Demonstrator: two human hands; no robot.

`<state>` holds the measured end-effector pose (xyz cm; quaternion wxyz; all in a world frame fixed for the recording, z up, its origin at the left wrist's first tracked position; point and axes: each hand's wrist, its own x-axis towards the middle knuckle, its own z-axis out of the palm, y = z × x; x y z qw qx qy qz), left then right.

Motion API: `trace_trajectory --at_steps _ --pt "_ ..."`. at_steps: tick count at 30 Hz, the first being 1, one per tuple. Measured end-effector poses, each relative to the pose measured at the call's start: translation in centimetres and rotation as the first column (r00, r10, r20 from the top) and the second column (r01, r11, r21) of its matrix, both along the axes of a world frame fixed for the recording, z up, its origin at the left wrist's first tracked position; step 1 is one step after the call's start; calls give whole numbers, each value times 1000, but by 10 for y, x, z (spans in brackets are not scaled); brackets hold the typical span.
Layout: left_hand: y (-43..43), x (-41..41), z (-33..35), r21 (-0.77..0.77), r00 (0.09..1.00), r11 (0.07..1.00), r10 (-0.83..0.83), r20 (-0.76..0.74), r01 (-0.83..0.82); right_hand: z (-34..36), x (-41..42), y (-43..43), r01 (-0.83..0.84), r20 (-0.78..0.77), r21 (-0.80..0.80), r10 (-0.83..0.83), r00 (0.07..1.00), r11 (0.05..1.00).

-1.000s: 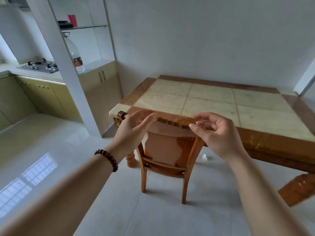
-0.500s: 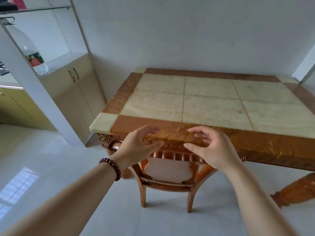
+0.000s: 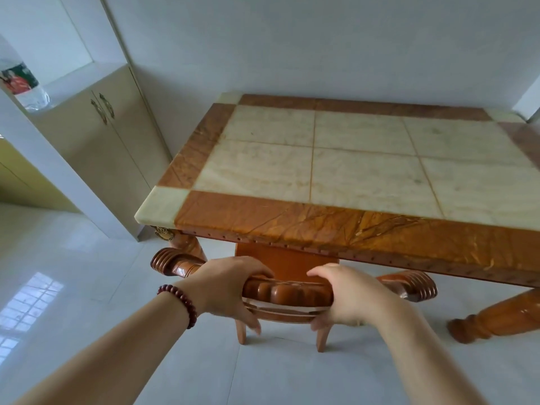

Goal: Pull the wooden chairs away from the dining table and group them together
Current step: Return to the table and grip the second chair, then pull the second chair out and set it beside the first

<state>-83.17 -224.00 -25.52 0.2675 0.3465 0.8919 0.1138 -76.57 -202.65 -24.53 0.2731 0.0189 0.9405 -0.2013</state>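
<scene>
Centrally, the counter [image 3: 365, 159] is seen: a dining surface of pale stone tiles framed by an orange-brown border, set against the white wall [image 3: 292, 39]. A carved leg [image 3: 496, 317] is visible under its right side. A beige cabinet [image 3: 111, 147] with two doors is placed to the left of the counter, and a plastic bottle [image 3: 24, 86] is stood on its top ledge. The floor [image 3: 87, 287] is laid with glossy light tiles.

The wooden chair [image 3: 287, 290] is positioned at the near edge of the counter, its seat tucked beneath and only its carved top rail and two back legs exposed. The rail is gripped by both hands: the left hand [image 3: 230, 287] is wrapped over it left of centre, the right hand [image 3: 347, 296] right of centre, fingers curled over the far side and thumbs beneath. A dark red bead bracelet [image 3: 179, 302] is worn on the left wrist.
</scene>
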Motion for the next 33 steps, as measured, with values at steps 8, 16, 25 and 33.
trace_trajectory --at_steps 8,16,25,33 --pt "9 7 2 -32 996 997 73 -51 -75 -1 12 -3 -4 -190 -30 -2 982 1000" --pt "10 17 -2 -3 987 989 147 -62 -147 19 24 0 -34 -172 -78 20 985 996" --pt "13 39 -3 21 985 990 142 -97 -140 10 43 5 -2 -223 -74 -15 975 997" --pt "11 67 -3 27 985 993 114 -127 -111 12 72 4 12 -241 -59 -26 970 998"
